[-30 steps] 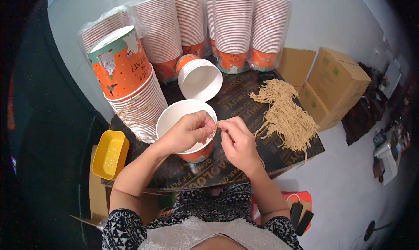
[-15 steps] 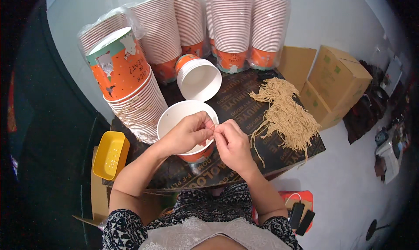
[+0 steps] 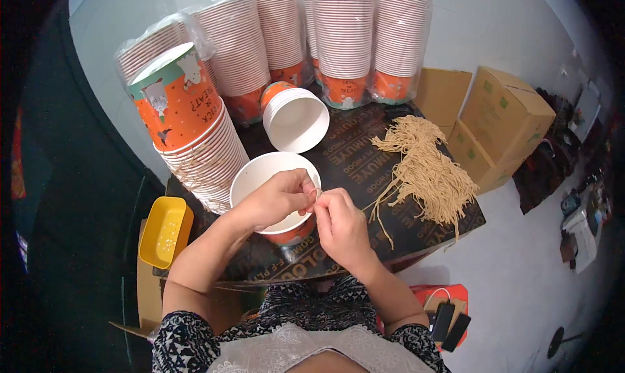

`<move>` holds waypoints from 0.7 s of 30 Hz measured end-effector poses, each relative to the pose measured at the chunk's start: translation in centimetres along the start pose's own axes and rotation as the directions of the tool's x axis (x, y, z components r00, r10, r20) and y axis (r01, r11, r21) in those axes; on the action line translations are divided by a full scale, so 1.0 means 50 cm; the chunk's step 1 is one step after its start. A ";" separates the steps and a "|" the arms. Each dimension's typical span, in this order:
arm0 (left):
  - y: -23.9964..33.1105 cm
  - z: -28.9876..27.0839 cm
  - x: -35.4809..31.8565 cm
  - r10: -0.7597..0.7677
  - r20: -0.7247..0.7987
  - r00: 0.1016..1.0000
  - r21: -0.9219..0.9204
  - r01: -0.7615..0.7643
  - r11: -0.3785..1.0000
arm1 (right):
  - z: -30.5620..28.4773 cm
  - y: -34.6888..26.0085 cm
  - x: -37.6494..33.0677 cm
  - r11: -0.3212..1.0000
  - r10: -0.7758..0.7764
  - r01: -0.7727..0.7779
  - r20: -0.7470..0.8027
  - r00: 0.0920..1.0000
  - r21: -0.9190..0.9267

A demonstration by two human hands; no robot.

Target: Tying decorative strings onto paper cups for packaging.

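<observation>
An orange paper tub [image 3: 254, 177] with a white inside stands upright near the table's front edge. Over its right rim my left hand [image 3: 281, 198] is closed, thumb and fingertips pinching a thin tan cord [image 3: 317, 193]. My right hand [image 3: 343, 229] meets it there, its thumb and forefinger pinched on the same cord just outside the rim. The fingers partly hide the cord and the rim. On the right of the table lies a loose pile of tan cords [image 3: 433, 174], with a few strands trailing toward my right hand.
To the left rises a tall stack of nested tubs [image 3: 202, 155], cords hanging from their rims. Behind, several nested tubs [image 3: 296, 120] lie tipped, before bagged tub stacks [image 3: 342, 34]. A yellow basket [image 3: 166, 233] sits at the left edge. Cardboard boxes [image 3: 508, 115] stand right.
Both hands have shifted slightly left, and the tub beneath them has moved a little left and down. They still pinch the cord.
</observation>
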State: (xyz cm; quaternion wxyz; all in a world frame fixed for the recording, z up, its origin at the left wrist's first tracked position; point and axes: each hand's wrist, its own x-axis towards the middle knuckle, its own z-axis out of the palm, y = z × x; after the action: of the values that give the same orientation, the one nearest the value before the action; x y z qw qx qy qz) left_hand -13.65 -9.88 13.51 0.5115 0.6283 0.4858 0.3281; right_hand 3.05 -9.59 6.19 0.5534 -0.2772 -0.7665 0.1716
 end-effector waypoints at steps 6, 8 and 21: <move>-0.003 -0.007 -0.003 -0.015 0.015 1.000 0.005 0.015 1.000 | -0.007 -0.011 -0.005 0.985 -0.143 0.138 -0.044 0.989 -0.101; -0.015 -0.013 -0.001 -0.010 0.017 1.000 -0.004 0.010 1.000 | -0.008 -0.009 -0.006 0.985 -0.157 0.154 -0.033 0.987 -0.079; -0.003 0.028 -0.034 0.343 -0.124 0.931 0.494 -0.242 0.835 | -0.006 0.020 0.007 0.998 -0.062 0.062 -0.026 0.998 0.011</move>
State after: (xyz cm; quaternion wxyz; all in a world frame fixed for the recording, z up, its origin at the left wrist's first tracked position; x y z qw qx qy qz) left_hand -12.96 -11.93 13.17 0.2334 0.7627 0.4990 0.3388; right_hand 3.48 -8.60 5.95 0.5698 -0.2522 -0.7666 0.1551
